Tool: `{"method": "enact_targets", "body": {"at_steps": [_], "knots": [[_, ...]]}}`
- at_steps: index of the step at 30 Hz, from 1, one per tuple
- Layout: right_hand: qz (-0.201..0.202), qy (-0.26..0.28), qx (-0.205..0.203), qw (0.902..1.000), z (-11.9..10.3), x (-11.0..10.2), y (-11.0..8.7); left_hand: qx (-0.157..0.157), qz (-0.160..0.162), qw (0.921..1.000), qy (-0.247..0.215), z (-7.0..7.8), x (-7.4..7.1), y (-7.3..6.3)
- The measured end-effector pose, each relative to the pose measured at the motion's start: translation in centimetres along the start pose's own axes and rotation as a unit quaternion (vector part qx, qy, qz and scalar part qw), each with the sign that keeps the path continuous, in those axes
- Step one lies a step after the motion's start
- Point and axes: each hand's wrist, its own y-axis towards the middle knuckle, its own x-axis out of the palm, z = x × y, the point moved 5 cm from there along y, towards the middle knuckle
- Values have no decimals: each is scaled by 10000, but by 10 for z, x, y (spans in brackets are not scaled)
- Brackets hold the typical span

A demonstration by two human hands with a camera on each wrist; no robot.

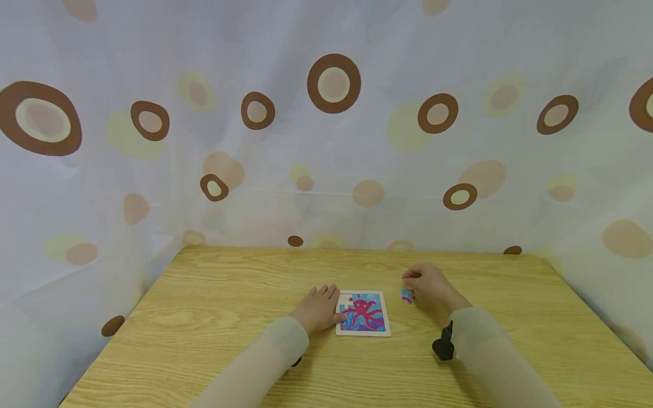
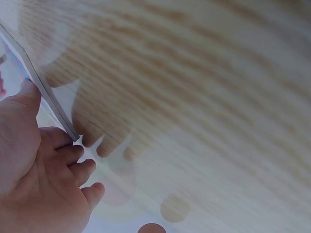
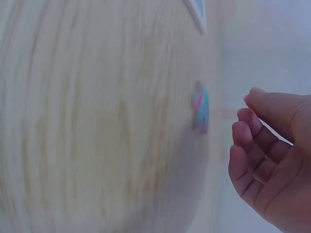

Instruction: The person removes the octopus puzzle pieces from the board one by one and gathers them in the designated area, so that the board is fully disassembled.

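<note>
A square jigsaw puzzle (image 1: 363, 330) in a white frame shows a pink octopus on blue, with a pale gap at its upper left. My left hand (image 1: 318, 309) lies along its left edge, fingers extended. In the left wrist view the thumb (image 2: 30, 94) reaches over the frame (image 2: 53, 107), the other fingers beside its corner. To the right of the puzzle, a blue and pink puzzle piece (image 1: 407, 296) lies on the table. Just above it hovers my right hand (image 1: 431, 286), fingers loosely bent. The right wrist view shows air between those fingers (image 3: 245, 138) and the piece (image 3: 201, 109).
The wood-grain table (image 1: 229, 283) reaches back to a pale curtain (image 1: 285, 147) with brown and beige circles, which also closes in both sides. A black wrist device (image 1: 445, 343) sits below the right sleeve (image 1: 482, 334).
</note>
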Motion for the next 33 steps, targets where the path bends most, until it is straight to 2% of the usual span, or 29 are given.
{"method": "enact_targets", "body": {"at_steps": [5,8,16,19,33], "knots": [[-30,-271,-661,9974,-23,11,2,8,50,10000,8,1,1,-1],[-153,-309,-839,9959,-36,22,2,2,35,10000,-2,1,2,0],[-513,-325,-738,9954,-48,54,6,9,19,9999,-151,1,1,0],[-631,-484,-894,9928,-52,63,6,26,31,9998,-169,1,1,-1],[-1278,-799,-1279,9803,-66,80,8,85,4,9999,-64,2,-2,-2]]}}
